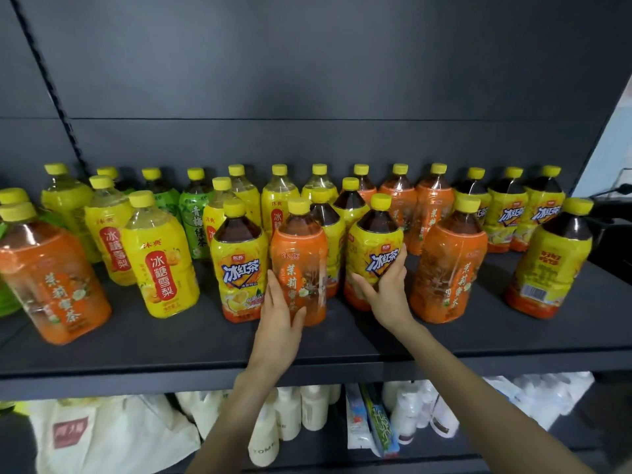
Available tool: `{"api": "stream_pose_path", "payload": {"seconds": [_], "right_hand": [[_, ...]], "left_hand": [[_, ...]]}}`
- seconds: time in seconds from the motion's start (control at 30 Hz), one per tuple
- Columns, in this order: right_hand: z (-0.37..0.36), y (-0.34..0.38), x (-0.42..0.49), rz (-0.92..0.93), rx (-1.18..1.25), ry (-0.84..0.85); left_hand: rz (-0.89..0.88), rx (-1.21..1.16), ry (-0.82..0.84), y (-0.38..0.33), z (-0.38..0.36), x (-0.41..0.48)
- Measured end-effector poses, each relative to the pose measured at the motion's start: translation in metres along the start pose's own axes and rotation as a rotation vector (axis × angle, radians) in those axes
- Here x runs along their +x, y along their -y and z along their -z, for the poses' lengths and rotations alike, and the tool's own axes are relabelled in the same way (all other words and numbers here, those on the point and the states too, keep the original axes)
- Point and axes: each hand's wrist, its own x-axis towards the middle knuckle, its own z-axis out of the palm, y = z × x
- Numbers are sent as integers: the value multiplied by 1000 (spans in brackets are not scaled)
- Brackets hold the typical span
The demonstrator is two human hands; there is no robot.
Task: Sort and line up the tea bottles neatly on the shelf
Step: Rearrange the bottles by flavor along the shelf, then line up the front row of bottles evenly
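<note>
Work looks roughly half done: left hand (280,319) wraps the orange bottle (301,258), right hand (384,289) clasps the yellow bottle (372,248) beside it at the shelf (171,350) front, back row (396,195) lined up, front flavours mixed.

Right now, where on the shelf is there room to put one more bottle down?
Bare shelf runs along the front edge, widest between the far-left orange bottle and the left hand. Another gap lies between the right orange bottle and the end yellow bottle. The back rows are packed.
</note>
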Motion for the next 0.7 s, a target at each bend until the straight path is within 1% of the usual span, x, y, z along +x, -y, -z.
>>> {"api": "stream_pose_path", "payload": {"seconds": [0.1, 0.17, 0.3, 0.37, 0.47, 0.57, 0.63, 0.7], "right_hand": [[3, 3, 2, -36, -25, 52], [6, 6, 2, -54, -38, 78], [18, 2, -5, -52, -126, 177], [27, 0, -13, -37, -229, 178], [37, 9, -39, 35, -347, 114], [38, 29, -73, 184, -400, 35], [35, 44, -94, 252, -455, 61], [32, 58, -108, 295, -509, 83]], "left_hand": [[-15, 89, 63, 8, 16, -9], [-11, 198, 65, 13, 28, -17], [54, 376, -23, 15, 64, -27], [48, 429, -78, 16, 88, -30], [37, 488, -143, 18, 126, -36], [-13, 548, -220, 24, 161, -41], [-59, 591, -253, 26, 180, -48], [-66, 638, -262, 32, 197, -59]]}}
